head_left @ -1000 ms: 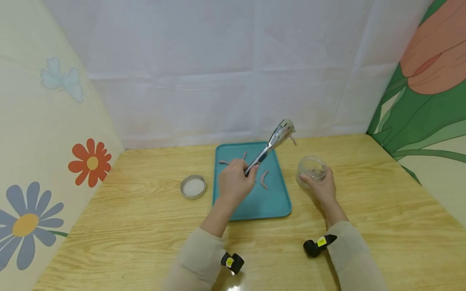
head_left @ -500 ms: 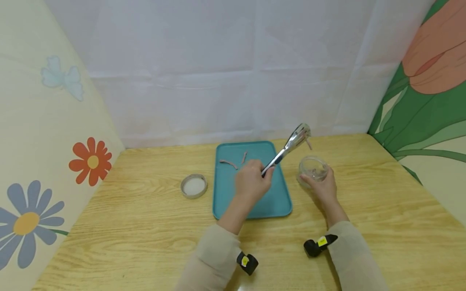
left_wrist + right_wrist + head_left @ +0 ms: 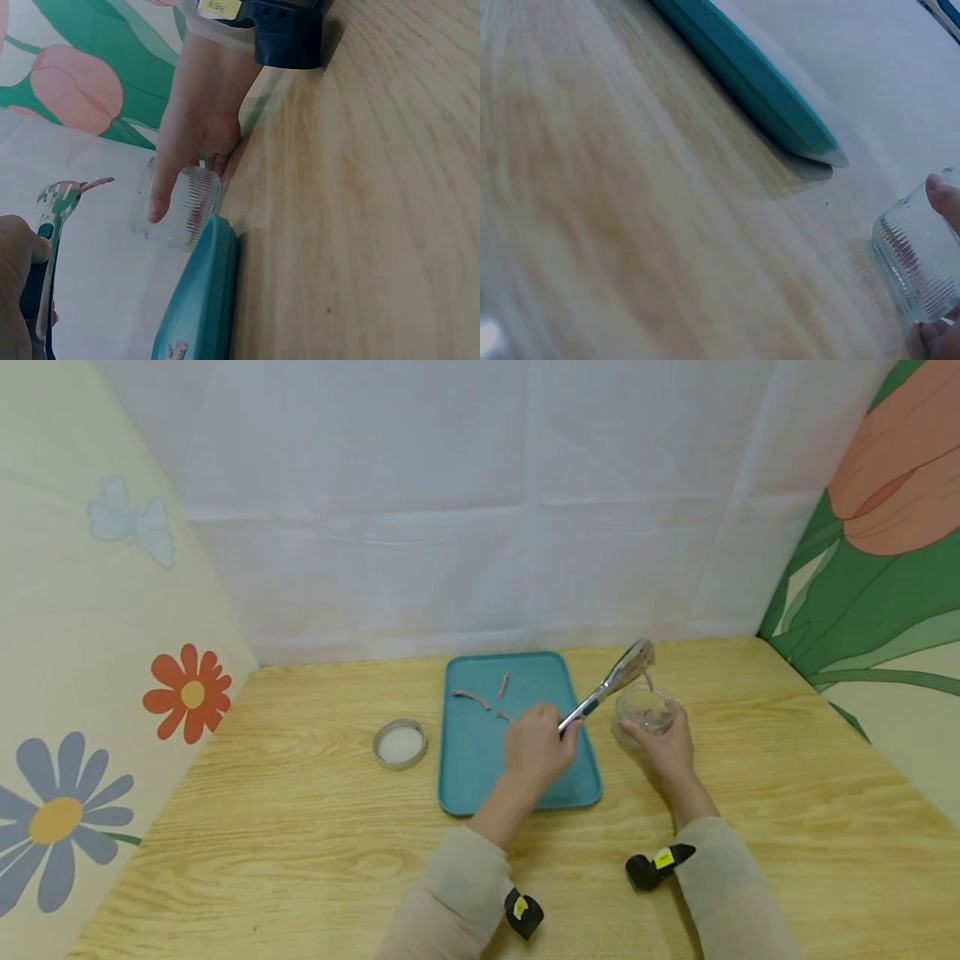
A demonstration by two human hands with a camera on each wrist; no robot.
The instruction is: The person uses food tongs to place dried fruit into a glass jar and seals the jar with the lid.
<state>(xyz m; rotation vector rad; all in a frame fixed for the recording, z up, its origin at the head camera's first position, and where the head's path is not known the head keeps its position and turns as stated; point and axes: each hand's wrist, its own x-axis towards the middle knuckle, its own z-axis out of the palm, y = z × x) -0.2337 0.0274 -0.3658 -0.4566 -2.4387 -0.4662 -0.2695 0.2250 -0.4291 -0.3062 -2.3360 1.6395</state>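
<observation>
My left hand (image 3: pixel 540 747) grips metal tongs (image 3: pixel 609 683) by the handle, above the right part of a blue tray (image 3: pixel 480 777). From the tongs' tip hangs a thin pinkish-brown strip (image 3: pixel 649 678), just over the mouth of a clear glass jar (image 3: pixel 636 700). With thumb and fingers around its side, my right hand (image 3: pixel 669 745) holds the jar on the table. Something small and brownish lies inside the jar; its kind is unclear. More such strips (image 3: pixel 471 698) lie on the tray, one partly hidden by my left hand. The left wrist view shows the ribbed jar (image 3: pixel 196 202) too.
A round lid (image 3: pixel 400 745) lies on the wooden table (image 3: pixel 315 810) left of the tray. A white sheet (image 3: pixel 390 527) stands behind the table, with painted flower panels at both sides.
My left hand has moved right with the tongs and lowered their tip, bringing the strip from above the tray's far right to over the jar. The right hand and jar have stayed put.
</observation>
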